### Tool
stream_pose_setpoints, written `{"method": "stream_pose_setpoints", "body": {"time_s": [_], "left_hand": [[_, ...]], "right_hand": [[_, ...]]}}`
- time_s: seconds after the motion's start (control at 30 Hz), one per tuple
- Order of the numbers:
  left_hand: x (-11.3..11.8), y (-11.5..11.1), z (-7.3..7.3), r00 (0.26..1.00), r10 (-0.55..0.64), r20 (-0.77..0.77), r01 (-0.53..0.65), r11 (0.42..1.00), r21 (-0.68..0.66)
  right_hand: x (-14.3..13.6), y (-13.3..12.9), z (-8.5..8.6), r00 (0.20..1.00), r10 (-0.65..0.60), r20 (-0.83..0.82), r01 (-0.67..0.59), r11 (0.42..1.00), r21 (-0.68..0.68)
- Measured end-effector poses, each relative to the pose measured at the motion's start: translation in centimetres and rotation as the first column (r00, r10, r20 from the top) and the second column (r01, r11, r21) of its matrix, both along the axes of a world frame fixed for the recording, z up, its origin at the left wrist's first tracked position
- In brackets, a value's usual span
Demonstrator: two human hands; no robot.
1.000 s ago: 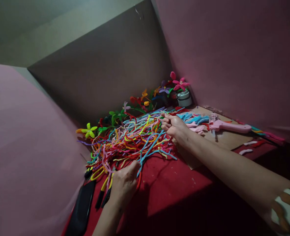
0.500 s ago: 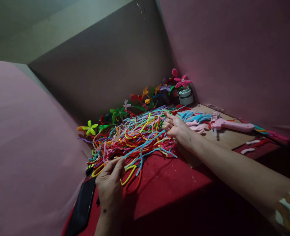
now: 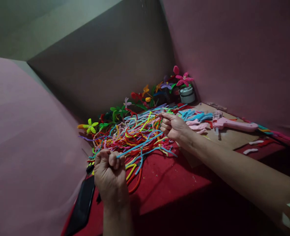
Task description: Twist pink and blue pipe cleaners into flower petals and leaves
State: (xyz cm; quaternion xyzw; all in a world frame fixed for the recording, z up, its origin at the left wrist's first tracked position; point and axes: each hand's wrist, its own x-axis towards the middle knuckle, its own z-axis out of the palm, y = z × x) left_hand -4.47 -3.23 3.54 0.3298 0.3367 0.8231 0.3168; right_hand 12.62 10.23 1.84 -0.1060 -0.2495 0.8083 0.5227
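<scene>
A light blue pipe cleaner [image 3: 137,144] stretches between my two hands. My left hand [image 3: 110,172] is closed in a fist around its near end, low at the front of the table. My right hand [image 3: 173,126] is closed on the far end, fingers curled and pressed together. Beneath and behind the held strand lies a tangled heap of pipe cleaners [image 3: 110,142] in red, yellow, pink, blue and other colours. Both tips of the strand are hidden inside my fingers.
A pink glue gun [image 3: 235,124] lies on a cardboard sheet [image 3: 228,140] at the right, near blue and pink fuzzy pieces [image 3: 202,117]. Fuzzy flowers [image 3: 90,126] line the back, by a pale round container [image 3: 187,95]. A black phone [image 3: 82,205] rests at the left edge.
My left hand has rolled over, so its curled fingers now face up around the blue pipe cleaner. The right hand stays almost in place.
</scene>
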Motion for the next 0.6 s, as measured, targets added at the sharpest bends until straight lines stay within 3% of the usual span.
{"method": "stream_pose_setpoints", "body": {"time_s": [0.1, 0.23, 0.4, 0.6], "left_hand": [[0.5, 1.0, 0.3, 0.998, -0.015, -0.065, 0.007, 0.993, -0.115], [2.9, 2.6, 1.0, 0.960, -0.254, -0.115, 0.202, 0.917, -0.345], [5.4, 3.9, 1.0, 0.904, -0.391, -0.174, 0.302, 0.871, -0.387], [5.3, 4.6, 0.7, 0.884, -0.444, -0.148, 0.356, 0.842, -0.405]], "right_hand": [[-0.4, -0.9, -0.2, 0.998, 0.048, 0.028, -0.052, 0.982, 0.181], [-1.3, -2.6, -0.4, 0.984, 0.159, 0.080, -0.176, 0.934, 0.311], [-1.9, -4.0, -0.4, 0.979, 0.148, 0.137, -0.186, 0.924, 0.333], [-2.0, -3.9, -0.6, 0.975, 0.122, 0.186, -0.180, 0.923, 0.341]]}}
